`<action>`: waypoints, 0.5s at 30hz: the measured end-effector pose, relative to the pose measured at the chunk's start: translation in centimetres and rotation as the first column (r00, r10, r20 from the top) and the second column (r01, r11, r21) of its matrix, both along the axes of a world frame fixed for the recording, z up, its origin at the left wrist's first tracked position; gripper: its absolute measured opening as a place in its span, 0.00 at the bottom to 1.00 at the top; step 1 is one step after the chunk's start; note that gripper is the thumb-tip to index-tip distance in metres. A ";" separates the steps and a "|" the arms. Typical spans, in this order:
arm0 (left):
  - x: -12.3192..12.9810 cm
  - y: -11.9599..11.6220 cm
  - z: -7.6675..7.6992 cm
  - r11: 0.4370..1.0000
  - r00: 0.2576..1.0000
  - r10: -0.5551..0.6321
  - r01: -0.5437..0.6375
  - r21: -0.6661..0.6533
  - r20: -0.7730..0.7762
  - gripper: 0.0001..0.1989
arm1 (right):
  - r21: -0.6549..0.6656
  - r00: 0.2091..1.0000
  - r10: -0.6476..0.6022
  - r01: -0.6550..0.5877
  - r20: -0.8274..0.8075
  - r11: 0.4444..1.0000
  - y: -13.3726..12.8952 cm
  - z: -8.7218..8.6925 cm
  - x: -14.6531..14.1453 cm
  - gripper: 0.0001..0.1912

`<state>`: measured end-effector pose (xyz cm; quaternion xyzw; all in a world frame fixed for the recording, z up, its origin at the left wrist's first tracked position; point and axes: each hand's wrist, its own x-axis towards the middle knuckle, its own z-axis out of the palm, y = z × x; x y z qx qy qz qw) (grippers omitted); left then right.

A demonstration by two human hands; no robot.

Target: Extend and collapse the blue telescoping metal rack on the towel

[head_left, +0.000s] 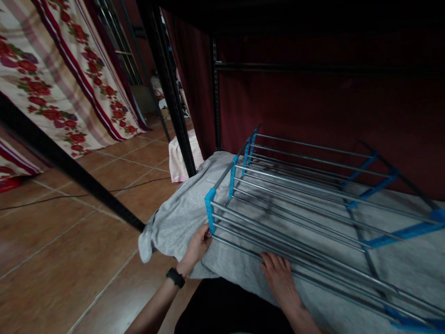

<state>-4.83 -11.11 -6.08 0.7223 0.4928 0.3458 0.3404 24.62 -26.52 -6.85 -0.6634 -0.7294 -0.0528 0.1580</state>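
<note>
Seen from my remote station: one rack (313, 187), metal rods with blue brackets, lying on a grey sheet (184, 204) between my hands and a dark red drape (313, 106); my left hand (200, 243), wearing a black band (175, 277), fingers closed on the rack's near left corner; my right hand (278, 276), fingers laid over the front rod, whether gripping I cannot tell; left, a black post (179, 102), tiled floor (86, 250), floral curtain (38, 83).
</note>
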 end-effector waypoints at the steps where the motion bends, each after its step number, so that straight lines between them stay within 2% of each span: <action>1: 0.0 0.1 0.1 1.000 1.000 0.000 0.000 -0.003 -0.001 0.25 | -0.020 1.000 0.002 -0.001 0.023 1.000 0.5 0.1 -0.2 0.15; 7: 0.1 0.6 1.4 0.997 0.997 -0.075 0.075 -0.007 0.006 0.17 | -0.089 0.997 0.033 -0.027 0.068 0.996 0.4 -0.2 0.8 0.18; 12: 0.2 1.0 2.9 0.986 0.983 -0.167 0.167 0.012 0.073 0.11 | -0.095 0.996 0.085 -0.082 0.029 0.992 0.5 0.1 1.4 0.22; 15: -0.2 1.2 3.9 0.973 0.969 -0.228 0.231 -0.024 0.097 0.10 | -0.128 0.993 0.114 -0.113 -0.003 0.985 0.5 0.4 1.6 0.21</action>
